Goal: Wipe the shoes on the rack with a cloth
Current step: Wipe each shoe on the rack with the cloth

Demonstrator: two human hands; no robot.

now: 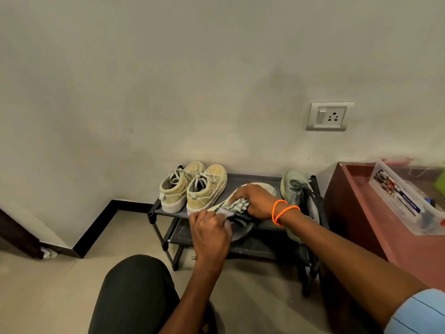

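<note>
We are partway through, as far as we can judge. On the rack (245, 180), the tan sneakers (192, 186) stand paired at the left, and we cannot tell if they are wiped yet. Our left hand (212, 230) curls its fingers round the heel of the tilted grey shoe (243, 225), while our right hand (255, 200) bunches the cloth (237, 206) against its sole. Another grey shoe (296, 191) waits to the right. Farther right, a clear plastic box (404, 196) on the cabinet (361, 213) holds small items we cannot identify.
</note>
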